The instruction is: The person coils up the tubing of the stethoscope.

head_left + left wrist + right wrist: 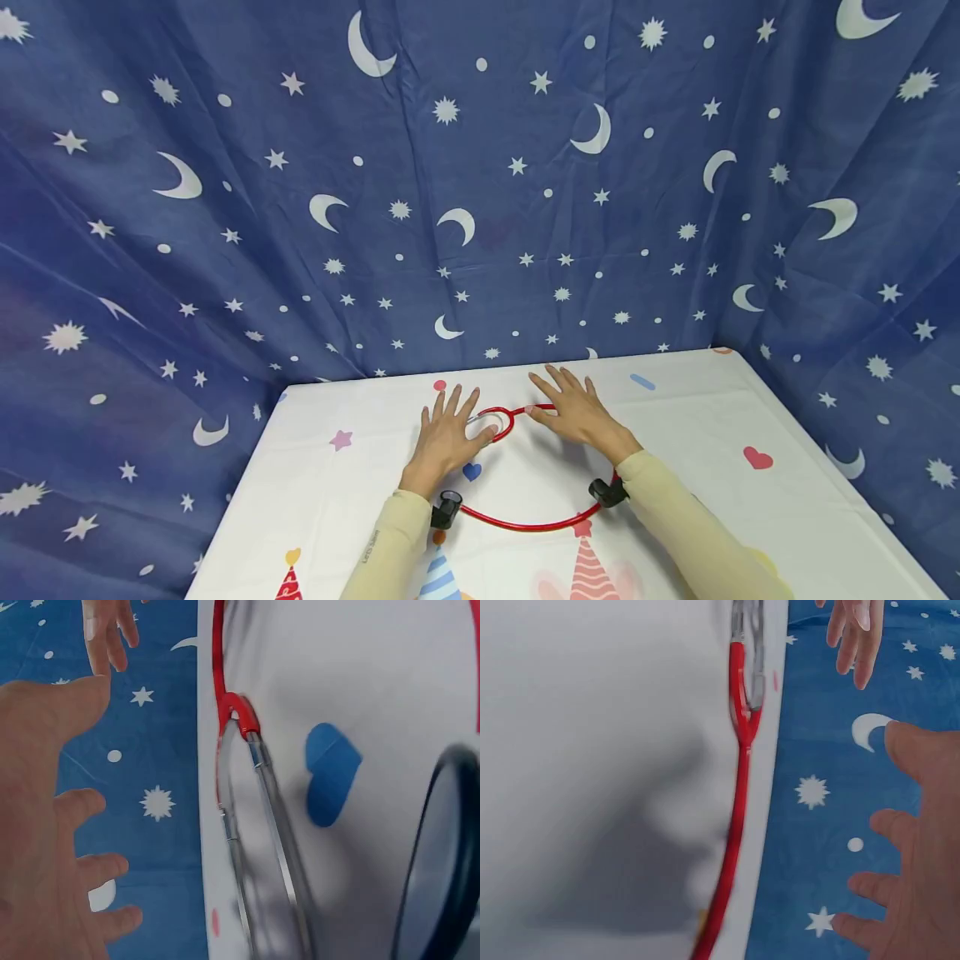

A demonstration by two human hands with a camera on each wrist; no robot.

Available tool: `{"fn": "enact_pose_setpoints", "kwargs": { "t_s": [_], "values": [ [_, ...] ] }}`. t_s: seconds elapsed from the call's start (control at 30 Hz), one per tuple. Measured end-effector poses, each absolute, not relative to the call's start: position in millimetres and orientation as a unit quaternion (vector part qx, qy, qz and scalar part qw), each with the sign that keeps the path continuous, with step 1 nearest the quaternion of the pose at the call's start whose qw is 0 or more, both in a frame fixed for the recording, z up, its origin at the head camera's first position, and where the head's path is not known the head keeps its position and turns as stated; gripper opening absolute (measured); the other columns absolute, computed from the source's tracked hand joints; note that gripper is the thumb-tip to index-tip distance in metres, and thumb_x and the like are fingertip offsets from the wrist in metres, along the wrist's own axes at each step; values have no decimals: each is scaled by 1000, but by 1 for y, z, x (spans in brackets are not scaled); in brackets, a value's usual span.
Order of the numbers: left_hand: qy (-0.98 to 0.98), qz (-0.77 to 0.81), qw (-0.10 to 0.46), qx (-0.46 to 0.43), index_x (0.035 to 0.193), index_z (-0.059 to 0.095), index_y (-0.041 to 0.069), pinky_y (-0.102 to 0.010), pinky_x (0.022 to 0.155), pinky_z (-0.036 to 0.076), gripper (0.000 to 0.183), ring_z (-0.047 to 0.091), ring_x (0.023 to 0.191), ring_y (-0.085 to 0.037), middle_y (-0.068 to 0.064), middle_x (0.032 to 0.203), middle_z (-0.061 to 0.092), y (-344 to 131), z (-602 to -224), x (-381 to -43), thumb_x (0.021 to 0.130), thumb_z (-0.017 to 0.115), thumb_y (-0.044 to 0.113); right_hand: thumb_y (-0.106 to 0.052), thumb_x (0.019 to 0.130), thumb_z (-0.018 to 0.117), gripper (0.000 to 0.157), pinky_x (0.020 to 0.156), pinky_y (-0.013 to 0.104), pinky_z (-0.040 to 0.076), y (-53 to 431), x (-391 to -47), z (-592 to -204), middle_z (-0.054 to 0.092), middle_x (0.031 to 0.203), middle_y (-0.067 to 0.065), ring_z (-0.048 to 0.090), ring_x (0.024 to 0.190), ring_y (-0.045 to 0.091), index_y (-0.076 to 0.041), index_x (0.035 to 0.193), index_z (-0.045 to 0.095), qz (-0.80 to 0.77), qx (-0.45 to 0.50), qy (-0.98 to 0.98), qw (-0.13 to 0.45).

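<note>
A red stethoscope (525, 527) lies on the white table, its tubing curving in a wide loop. Its fork and metal ear tubes (279, 832) show in the left wrist view. In the head view my left hand (447, 437) is above the ear tubes with fingers spread, partly covering them. My right hand (576, 410) is over the tubing just right of the fork, its fingers extended. Neither hand grips anything; both wrist views show a gap between fingers and stethoscope. The chest piece cannot be made out.
The white tablecloth (315, 467) carries printed hearts, stars and party hats. A blue curtain (510, 233) with moons and stars hangs behind the table's far edge. Black wrist cameras (607, 492) sit beneath both wrists, near the tubing.
</note>
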State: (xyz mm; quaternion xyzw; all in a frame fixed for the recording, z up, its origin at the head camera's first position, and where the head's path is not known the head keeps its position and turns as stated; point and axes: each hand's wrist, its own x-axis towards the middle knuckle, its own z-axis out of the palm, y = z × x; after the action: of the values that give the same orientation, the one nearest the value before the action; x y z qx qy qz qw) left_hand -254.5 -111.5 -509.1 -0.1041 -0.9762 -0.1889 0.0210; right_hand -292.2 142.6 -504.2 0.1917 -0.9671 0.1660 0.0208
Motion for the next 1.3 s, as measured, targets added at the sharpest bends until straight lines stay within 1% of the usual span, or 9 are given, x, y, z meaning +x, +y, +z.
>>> {"fn": "enact_pose_setpoints", "kwargs": {
  "t_s": [0.17, 0.4, 0.57, 0.73, 0.8, 1.0, 1.13, 1.3],
  "values": [
    [-975, -204, 15, -91, 154, 34, 25, -68, 114, 19, 78, 23, 147, -45, -15, 160, 30, -107, -517, -258, 89, 55, 64, -55, 96, 52, 67, 112, 73, 15, 140, -296, -512, 29, 160, 14, 25, 147, 43, -25, 153, 35, 172, 190, -967, 7],
    [-975, -206, 5, -78, 152, 36, 21, -65, 113, 26, 79, 30, 145, -42, -14, 156, 37, -105, -527, -258, 89, 58, 63, -53, 95, 55, 67, 113, 71, 18, 136, -298, -524, 31, 159, 14, 27, 146, 42, -25, 153, 36, 183, 178, -967, -14],
    [-971, -225, 8, -79, 149, 41, 16, -64, 111, 30, 79, 35, 142, -40, -16, 152, 42, -104, -532, -257, 87, 64, 58, -51, 94, 57, 68, 113, 70, 20, 132, -299, -531, 32, 158, 15, 29, 146, 41, -23, 152, 36, 187, 171, -967, -21],
    [-965, -253, -2, -74, 149, 41, 14, -61, 110, 33, 79, 38, 140, -37, -15, 149, 45, -102, -536, -258, 85, 67, 55, -49, 95, 58, 66, 115, 68, 19, 129, -300, -535, 35, 156, 15, 30, 146, 40, -22, 152, 38, 199, 154, -967, -31],
    [-963, -260, -6, -71, 149, 41, 14, -61, 109, 34, 80, 39, 139, -37, -15, 149, 46, -101, -537, -259, 85, 68, 53, -47, 95, 58, 65, 114, 67, 21, 128, -300, -537, 38, 155, 16, 32, 144, 40, -21, 151, 39, 201, 151, -967, -31],
    [-965, -257, 14, -57, 145, 46, 9, -57, 106, 37, 79, 45, 130, -37, -17, 140, 52, -102, -541, -260, 81, 77, 43, -45, 96, 58, 61, 112, 63, 29, 124, -299, -539, 45, 149, 16, 39, 140, 39, -18, 149, 43, 196, 144, -969, -39],
    [-966, -250, 37, -53, 140, 52, 6, -54, 103, 39, 74, 49, 122, -37, -18, 131, 57, -102, -544, -260, 78, 81, 36, -42, 96, 60, 58, 110, 60, 33, 123, -298, -540, 49, 145, 15, 43, 137, 38, -17, 146, 47, 188, 142, -971, -40],
    [-967, -243, 62, -52, 132, 58, 5, -51, 97, 41, 67, 51, 113, -35, -17, 121, 59, -103, -549, -261, 76, 83, 34, -39, 94, 63, 55, 107, 58, 37, 122, -298, -541, 53, 140, 15, 47, 133, 37, -15, 143, 51, 183, 145, -972, -30]
  ]
}}
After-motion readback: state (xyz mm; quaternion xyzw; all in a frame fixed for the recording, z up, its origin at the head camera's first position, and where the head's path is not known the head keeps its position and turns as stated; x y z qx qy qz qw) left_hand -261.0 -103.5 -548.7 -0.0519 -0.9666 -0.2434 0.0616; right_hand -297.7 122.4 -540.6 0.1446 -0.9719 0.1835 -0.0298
